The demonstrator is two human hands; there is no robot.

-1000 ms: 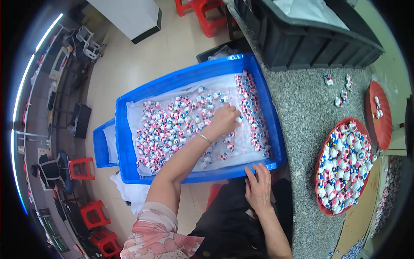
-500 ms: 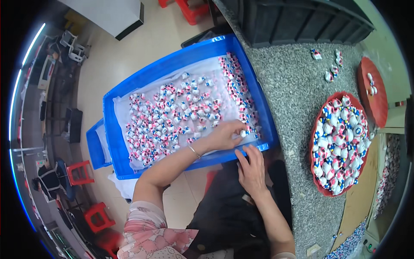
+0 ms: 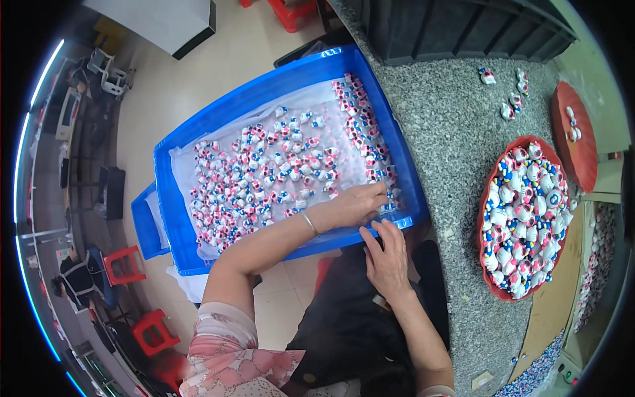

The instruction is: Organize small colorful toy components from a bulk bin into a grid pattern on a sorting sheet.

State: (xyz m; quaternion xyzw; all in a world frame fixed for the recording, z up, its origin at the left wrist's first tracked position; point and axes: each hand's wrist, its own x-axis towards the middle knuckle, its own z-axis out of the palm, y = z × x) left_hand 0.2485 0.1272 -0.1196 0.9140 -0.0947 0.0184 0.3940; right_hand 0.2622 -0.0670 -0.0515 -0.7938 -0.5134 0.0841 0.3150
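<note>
A blue plastic tray (image 3: 286,73) lined with white sheeting holds many small white, pink and blue figurines (image 3: 248,175). Along its right side the figurines (image 3: 360,126) stand packed in a tight band; the others lie loosely spread over the sheet. My left hand (image 3: 354,205), with a bracelet at the wrist, reaches over the near wall to the near end of that band. Its fingers are pinched on a small figurine, mostly hidden by the fingertips. My right hand (image 3: 389,261) rests open at the near right rim, fingers apart, nothing in it.
On the speckled stone counter (image 3: 443,165) at the right stands a red scalloped dish (image 3: 488,281) heaped with figurines. Near it are a few loose figurines (image 3: 514,102), another red dish (image 3: 570,99) and a black crate (image 3: 456,33). Red stools (image 3: 126,266) stand on the left floor.
My left hand has moved slightly right and away from me, taking the figurine to the band at the tray's right side. My right hand stays at the rim.
</note>
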